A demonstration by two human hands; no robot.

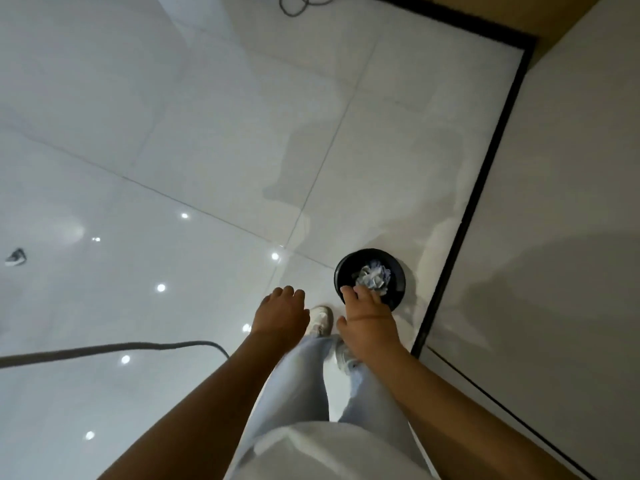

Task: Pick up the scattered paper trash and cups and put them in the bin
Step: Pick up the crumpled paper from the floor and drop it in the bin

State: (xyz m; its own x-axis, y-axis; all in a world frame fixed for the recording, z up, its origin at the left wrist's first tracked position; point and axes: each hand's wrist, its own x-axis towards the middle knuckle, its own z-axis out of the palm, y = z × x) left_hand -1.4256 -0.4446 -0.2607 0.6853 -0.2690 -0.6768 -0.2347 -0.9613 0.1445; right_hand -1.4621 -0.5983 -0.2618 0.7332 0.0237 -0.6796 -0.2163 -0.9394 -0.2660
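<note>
Crumpled paper [374,276] lies in the bin [343,271] just beyond the relaxed, empty right hand [367,323]; left hand [282,315] loosely curled

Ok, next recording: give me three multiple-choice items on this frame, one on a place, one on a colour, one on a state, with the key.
1. Where does the bin stand?
A. on the floor near the dark wall trim
B. on a table
C. on a chair

2. What colour is the bin?
A. red
B. black
C. yellow

3. How is the right hand?
A. gripping a cup
B. fingers spread above the bin, holding nothing
C. inside a pocket

Key: 1 A, it sits on the tiled floor close to the trim. 2 B, its rim is black, with crumpled paper inside. 3 B, the fingers are spread and empty.
</note>
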